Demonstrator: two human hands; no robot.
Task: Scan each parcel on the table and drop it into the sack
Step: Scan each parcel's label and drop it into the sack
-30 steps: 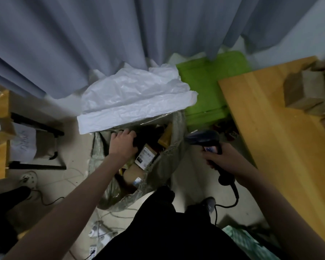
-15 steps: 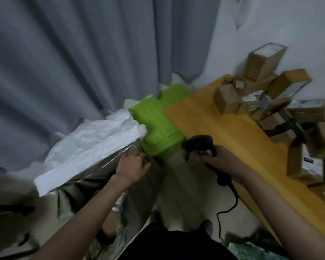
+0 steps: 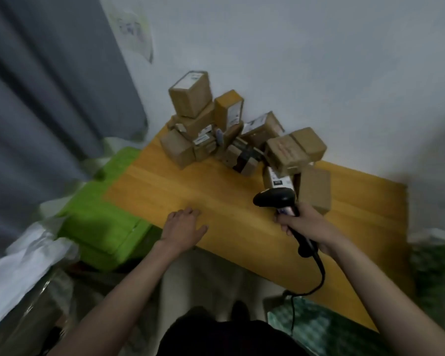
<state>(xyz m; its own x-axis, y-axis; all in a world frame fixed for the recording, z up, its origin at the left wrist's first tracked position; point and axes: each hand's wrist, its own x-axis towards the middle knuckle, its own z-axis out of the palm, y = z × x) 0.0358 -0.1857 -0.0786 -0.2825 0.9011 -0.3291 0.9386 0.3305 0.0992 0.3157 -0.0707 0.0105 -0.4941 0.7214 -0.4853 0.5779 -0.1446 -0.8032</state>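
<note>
Left hand [image 3: 184,228] empty, fingers relaxed, on table [image 3: 165,194]; parcels [image 3: 231,134] far-right of it. Right hand [image 3: 307,224] grips scanner [image 3: 275,197], nearer pile.

Left hand [image 3: 183,228] off the sack [image 3: 24,273], now empty above the table [image 3: 190,186] edge; view swung toward the parcels [image 3: 242,134].

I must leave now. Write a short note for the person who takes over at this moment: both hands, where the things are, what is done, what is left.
Left hand: empty, fingers relaxed, over the near edge of the table.
Right hand: grips the scanner, aimed toward the parcels.
Parcels: a pile of cardboard boxes at the far side of the table, against the wall.
Sack: on the floor at the left; its inside is not visible.
Done: no parcel is in hand.
Left: pick a parcel, scan it, drop it into the sack, repeat for the pile.
</note>
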